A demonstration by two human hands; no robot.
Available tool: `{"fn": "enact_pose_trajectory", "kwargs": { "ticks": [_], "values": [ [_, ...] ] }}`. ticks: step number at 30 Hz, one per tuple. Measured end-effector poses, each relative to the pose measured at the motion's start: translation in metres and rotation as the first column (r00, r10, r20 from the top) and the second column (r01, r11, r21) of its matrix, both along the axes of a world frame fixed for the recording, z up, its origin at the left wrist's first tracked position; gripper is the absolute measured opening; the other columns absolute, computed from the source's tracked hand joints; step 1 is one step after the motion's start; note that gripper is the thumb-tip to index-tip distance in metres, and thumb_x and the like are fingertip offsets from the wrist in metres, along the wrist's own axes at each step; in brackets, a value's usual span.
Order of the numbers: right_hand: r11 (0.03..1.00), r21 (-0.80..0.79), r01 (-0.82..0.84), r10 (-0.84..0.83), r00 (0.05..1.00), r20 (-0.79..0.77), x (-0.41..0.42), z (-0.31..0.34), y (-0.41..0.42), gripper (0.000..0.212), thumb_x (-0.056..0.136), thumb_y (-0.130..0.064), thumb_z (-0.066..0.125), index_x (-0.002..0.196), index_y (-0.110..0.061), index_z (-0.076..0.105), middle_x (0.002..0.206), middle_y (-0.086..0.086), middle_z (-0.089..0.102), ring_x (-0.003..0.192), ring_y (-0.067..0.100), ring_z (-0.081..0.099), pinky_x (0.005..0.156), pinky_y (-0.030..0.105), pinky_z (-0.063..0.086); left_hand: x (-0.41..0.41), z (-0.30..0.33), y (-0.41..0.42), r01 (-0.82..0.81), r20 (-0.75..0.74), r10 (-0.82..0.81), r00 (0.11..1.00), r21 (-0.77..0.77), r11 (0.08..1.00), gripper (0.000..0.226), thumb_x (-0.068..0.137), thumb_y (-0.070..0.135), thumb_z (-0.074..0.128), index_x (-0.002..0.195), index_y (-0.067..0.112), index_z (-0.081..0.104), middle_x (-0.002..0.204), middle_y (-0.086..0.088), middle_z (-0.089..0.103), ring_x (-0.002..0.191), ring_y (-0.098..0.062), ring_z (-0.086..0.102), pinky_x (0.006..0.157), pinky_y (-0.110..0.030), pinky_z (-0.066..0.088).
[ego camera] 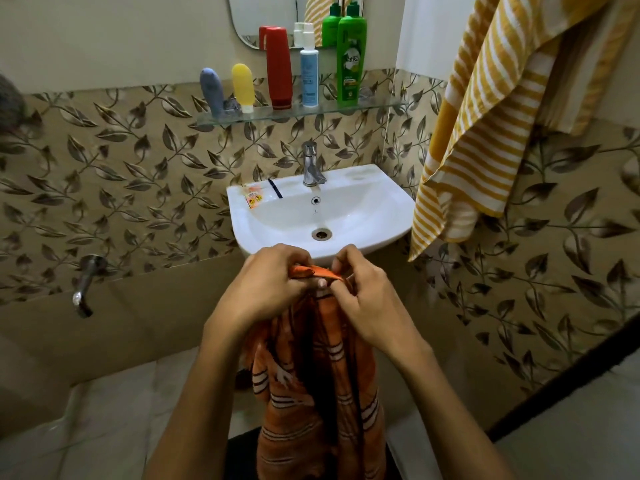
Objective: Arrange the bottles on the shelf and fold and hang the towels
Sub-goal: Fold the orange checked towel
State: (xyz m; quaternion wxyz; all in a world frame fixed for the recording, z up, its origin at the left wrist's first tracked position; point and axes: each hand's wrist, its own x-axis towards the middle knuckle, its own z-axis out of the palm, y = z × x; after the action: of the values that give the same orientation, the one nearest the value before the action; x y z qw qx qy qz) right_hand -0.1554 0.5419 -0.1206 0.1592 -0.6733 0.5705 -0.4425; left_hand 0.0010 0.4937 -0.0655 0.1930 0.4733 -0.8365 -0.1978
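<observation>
Below the "Vatika" bottle (351, 60) — both hands (273, 282) (367, 306), each grip pinching the orange towel (311, 393).

"Vatika" on the green bottle (351, 60)

Two bare forearms, no sleeves, watch or rings; short unpainted nails on the fingers (322, 282)

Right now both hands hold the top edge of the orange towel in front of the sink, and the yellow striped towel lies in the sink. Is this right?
Not quite. Both hands, left and right, do pinch the orange towel at its top edge before the sink, but the yellow striped towel hangs on the wall to the right, not in the sink. The head view shows this.
</observation>
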Motion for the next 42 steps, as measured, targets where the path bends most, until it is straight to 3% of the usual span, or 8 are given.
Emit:
{"fn": "enact_pose_trajectory", "kwargs": {
  "ticks": [9, 16, 21, 23, 27, 30, 37, 42],
  "values": [
    [0.901, 0.163, 0.402, -0.383, 0.913, -0.139, -0.036, -0.040, 0.011, 0.021, 0.067, 0.006, 0.053, 0.066, -0.014, 0.046, 0.064, -0.001, 0.051, 0.062, 0.020, 0.049, 0.056, 0.034, 0.038, 0.022, 0.010, 0.002, -0.142, -0.073, 0.133, 0.988, -0.123, 0.982, 0.019, 0.077, 0.044, 0.067, 0.068, 0.030, 0.058, 0.072, 0.006, 0.060, 0.076, -0.020, 0.055, 0.057, -0.026, 0.035],
    [0.959, 0.256, 0.120, -0.120, 0.993, -0.018, -0.036, -0.022, 0.015, 0.020, 0.080, -0.016, 0.069, 0.075, -0.028, 0.053, 0.064, -0.013, 0.058, 0.058, 0.000, 0.049, 0.053, 0.014, 0.036, 0.021, -0.009, -0.012, -0.327, 0.007, 0.327, 0.945, 0.003, 0.945, 0.013, 0.078, 0.041, 0.066, 0.076, 0.031, 0.058, 0.093, -0.004, 0.066, 0.097, -0.029, 0.058, 0.072, -0.033, 0.040],
    [0.985, 0.173, 0.003, -0.013, 0.998, 0.056, -0.021, -0.002, 0.015, 0.016, 0.077, -0.014, 0.063, 0.071, -0.024, 0.052, 0.065, -0.004, 0.057, 0.054, 0.000, 0.046, 0.053, 0.018, 0.036, 0.009, -0.012, -0.001, -0.030, -0.011, 0.033, 0.999, 0.236, 0.971, 0.048, 0.065, 0.044, 0.078, 0.106, 0.047, 0.054, 0.097, 0.030, 0.053, 0.085, 0.009, 0.051, 0.078, -0.023, 0.038],
    [0.986, 0.166, -0.005, 0.002, 1.000, 0.019, -0.016, 0.003, 0.013, 0.022, 0.072, -0.014, 0.062, 0.063, -0.027, 0.048, 0.061, -0.006, 0.052, 0.057, 0.002, 0.045, 0.054, 0.021, 0.035, -0.001, -0.011, 0.005, 0.118, -0.072, -0.103, 0.992, 0.258, 0.959, 0.060, 0.065, 0.046, 0.078, 0.117, 0.052, 0.048, 0.112, 0.029, 0.051, 0.097, 0.006, 0.053, 0.083, -0.021, 0.040],
    [0.989, 0.148, -0.014, 0.013, 1.000, 0.005, -0.012, 0.005, 0.009, 0.034, 0.070, -0.011, 0.067, 0.055, -0.030, 0.043, 0.058, -0.007, 0.045, 0.059, 0.007, 0.042, 0.055, 0.026, 0.033, -0.012, -0.010, 0.005, 0.154, -0.038, -0.149, 0.988, 0.174, 0.973, 0.025, 0.068, 0.045, 0.075, 0.088, 0.034, 0.063, 0.087, 0.013, 0.063, 0.083, -0.005, 0.056, 0.069, -0.023, 0.043],
    [0.989, 0.148, 0.001, 0.001, 1.000, -0.018, -0.017, 0.001, 0.009, 0.037, 0.072, -0.010, 0.069, 0.054, -0.030, 0.043, 0.058, -0.008, 0.046, 0.056, 0.004, 0.043, 0.052, 0.017, 0.031, -0.010, -0.009, 0.004, 0.145, 0.010, -0.149, 0.989, 0.160, 0.976, 0.030, 0.070, 0.047, 0.072, 0.070, 0.020, 0.059, 0.063, 0.007, 0.052, 0.062, -0.009, 0.047, 0.057, -0.028, 0.033],
    [0.907, 0.420, -0.013, 0.051, 0.995, -0.081, -0.039, -0.027, 0.011, 0.033, 0.068, 0.007, 0.059, 0.066, -0.022, 0.043, 0.071, -0.008, 0.048, 0.062, 0.006, 0.045, 0.053, 0.020, 0.037, 0.002, -0.007, 0.006, 0.140, -0.046, -0.136, 0.990, 0.103, 0.985, 0.030, 0.074, 0.050, 0.067, 0.067, 0.024, 0.054, 0.064, 0.007, 0.054, 0.062, -0.007, 0.049, 0.059, -0.029, 0.037],
    [0.848, 0.529, 0.039, 0.024, 0.994, -0.111, -0.056, -0.036, 0.014, 0.028, 0.075, -0.008, 0.074, 0.070, -0.027, 0.054, 0.083, -0.008, 0.055, 0.064, 0.003, 0.052, 0.056, 0.020, 0.045, 0.013, -0.003, -0.001, 0.001, -0.074, 0.000, 0.997, 0.014, 1.000, 0.024, 0.074, 0.043, 0.068, 0.067, 0.027, 0.052, 0.067, 0.006, 0.057, 0.068, -0.006, 0.052, 0.056, -0.026, 0.036]
  ]
}}
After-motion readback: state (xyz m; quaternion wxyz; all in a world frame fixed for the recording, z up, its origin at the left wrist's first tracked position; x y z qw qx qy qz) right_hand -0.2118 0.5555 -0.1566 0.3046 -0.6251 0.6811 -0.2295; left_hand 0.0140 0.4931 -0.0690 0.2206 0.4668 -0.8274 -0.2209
